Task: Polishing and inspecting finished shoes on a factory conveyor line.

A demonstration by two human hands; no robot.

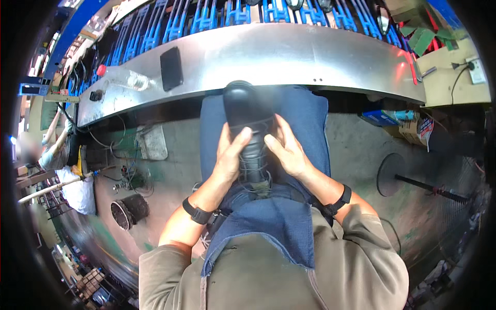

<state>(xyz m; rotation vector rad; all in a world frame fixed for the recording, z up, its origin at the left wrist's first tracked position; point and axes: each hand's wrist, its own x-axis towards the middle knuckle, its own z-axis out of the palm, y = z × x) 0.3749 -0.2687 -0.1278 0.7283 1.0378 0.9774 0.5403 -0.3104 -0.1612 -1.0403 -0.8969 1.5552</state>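
A black lace-up boot (247, 109) rests over my lap, its rounded toe pointing away from me and its laced shaft toward my body. My left hand (230, 154) grips its left side, with the thumb lying along the lacing. From the other side my right hand (290, 153) holds it too, thumb on the upper and fingers against the edge. Under the boot spreads a blue cloth apron (315, 121) covering my legs. The boot's sole is hidden.
Ahead curves a metal bench (217, 49) bearing a dark phone (171, 68) and a clear bottle (126, 78). Blue racks (206, 18) line its back. On the floor are a black bucket (129, 211) and a round-based stand (388, 174). Another person (51, 155) is at far left.
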